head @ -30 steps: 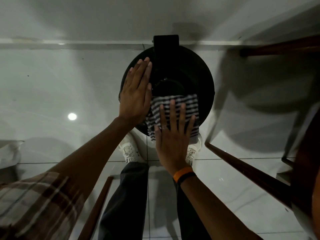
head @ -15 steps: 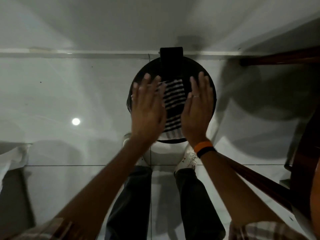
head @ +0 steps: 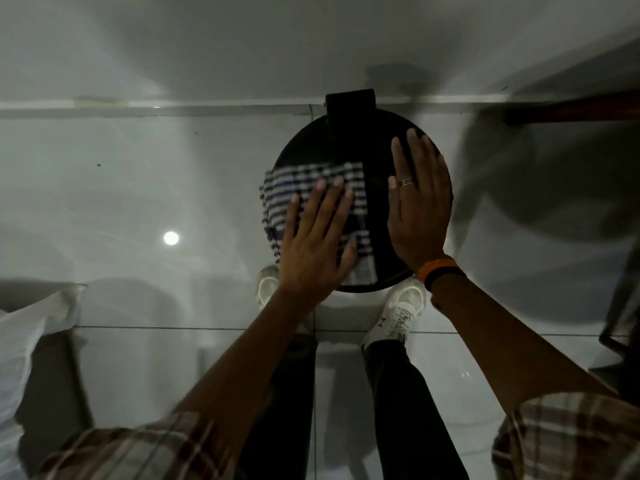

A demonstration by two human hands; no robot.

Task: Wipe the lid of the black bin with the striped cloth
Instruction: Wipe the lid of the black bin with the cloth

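Note:
A round black bin lid [head: 311, 147] lies below me, with a black hinge block [head: 349, 109] at its far edge by the wall. The striped cloth [head: 284, 192] is spread over the lid's left half and hangs a little past the left rim. My left hand [head: 311, 244] presses flat on the cloth, fingers apart. My right hand [head: 419, 206], with a ring and an orange wristband, lies flat on the bare right side of the lid, not touching the cloth.
The bin stands on a glossy white tiled floor against a white wall. My white shoes [head: 398, 313] are right at its near edge. A dark wooden furniture frame [head: 571, 109] runs along the right. A white bag [head: 31, 327] sits at the left edge.
The cloth has shifted from the lid's middle to its left half. My left hand has moved onto it, and my right hand has slid to the lid's right side.

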